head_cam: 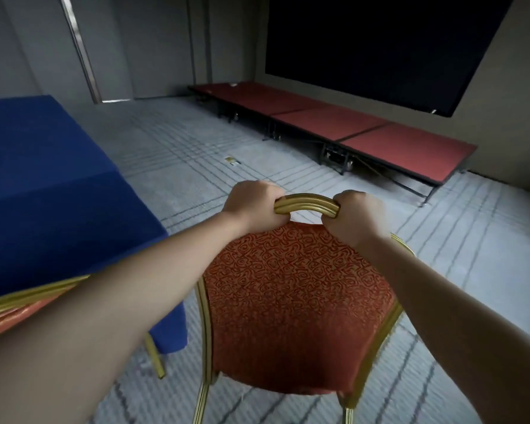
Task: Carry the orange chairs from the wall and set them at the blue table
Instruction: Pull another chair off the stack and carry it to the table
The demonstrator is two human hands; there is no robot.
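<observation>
An orange patterned chair [294, 301] with a gold metal frame is right in front of me, its back toward me. My left hand [251, 206] grips the left end of the gold top rail, and my right hand [357, 215] grips the right end. The blue table [43, 179], draped in a blue cloth, stands to the left of the chair, its near corner beside my left forearm. A second orange chair [16, 310] shows at the lower left, tucked against the table's near side and partly hidden by my arm.
A low red stage platform [364, 127] on black legs runs along the far right wall under a large dark screen [380, 50]. Grey lined carpet [196, 142] spreads between table and stage, with a small floor plate [232, 161] on it.
</observation>
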